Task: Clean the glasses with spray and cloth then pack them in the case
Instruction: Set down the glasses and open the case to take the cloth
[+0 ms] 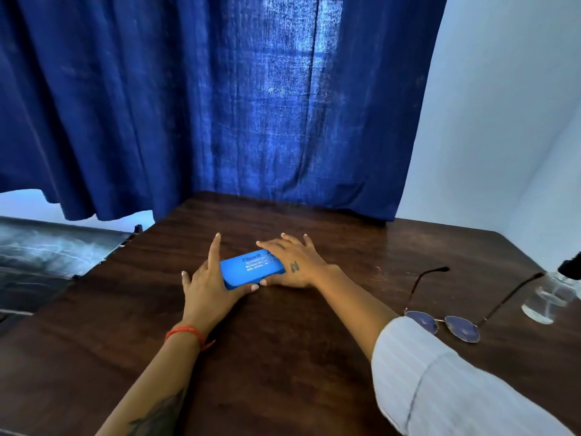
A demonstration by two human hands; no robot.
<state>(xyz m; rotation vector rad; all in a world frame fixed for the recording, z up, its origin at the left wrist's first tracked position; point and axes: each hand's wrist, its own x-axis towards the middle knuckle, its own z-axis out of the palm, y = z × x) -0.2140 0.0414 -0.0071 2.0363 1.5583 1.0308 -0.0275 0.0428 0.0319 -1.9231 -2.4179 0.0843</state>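
A closed blue glasses case (248,270) with printed text lies in the middle of the dark wooden table (283,357). My left hand (209,278) holds its left end, thumb at the front edge and fingers along the side. My right hand (292,262) rests on its right end, thumb at the front edge. The glasses (452,322), with thin metal frame and tinted lenses, lie unfolded on the table to the right, temples pointing away from me. A clear spray bottle (550,297) with a black top stands at the far right edge. No cloth is visible.
A dark blue curtain (220,105) hangs behind the table. A white wall (503,121) is at the right. Left of the table sits a grey marbled surface (47,247), lower and apart from the table edge.
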